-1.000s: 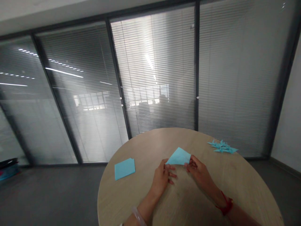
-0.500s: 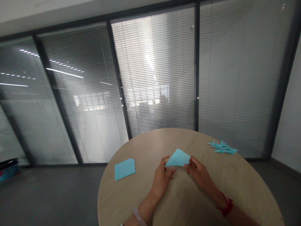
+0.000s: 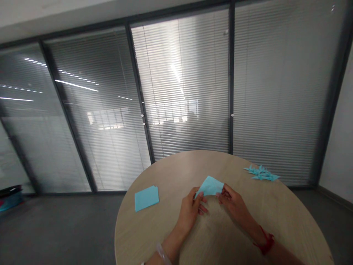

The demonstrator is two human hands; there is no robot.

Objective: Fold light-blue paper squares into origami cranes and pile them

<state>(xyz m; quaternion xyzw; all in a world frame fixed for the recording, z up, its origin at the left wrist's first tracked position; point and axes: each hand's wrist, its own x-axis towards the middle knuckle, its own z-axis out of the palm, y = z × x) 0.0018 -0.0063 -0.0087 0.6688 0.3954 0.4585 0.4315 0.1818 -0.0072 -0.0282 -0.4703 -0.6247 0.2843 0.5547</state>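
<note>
A light-blue sheet of folded paper [image 3: 211,186] is held between my two hands just above the table. My left hand [image 3: 192,204] pinches its left corner, the thumb lying on top and the other fingers curled beneath. At the opposite corner, my right hand [image 3: 231,198] grips the paper between thumb and fingers. The paper's far edge comes to a blunt point, and its near edge bows slightly. Part of each corner is hidden by my fingers.
On the round wooden table [image 3: 154,235], a stack of blue paper squares [image 3: 146,198] lies to the left. Several folded blue paper pieces [image 3: 261,173] form a pile at the far right edge. Glass partitions with blinds [image 3: 184,84] stand behind the table.
My left thumb has moved up onto the paper's left corner and now presses on it. The paper has bent and tilted a little; my right hand has barely moved.
</note>
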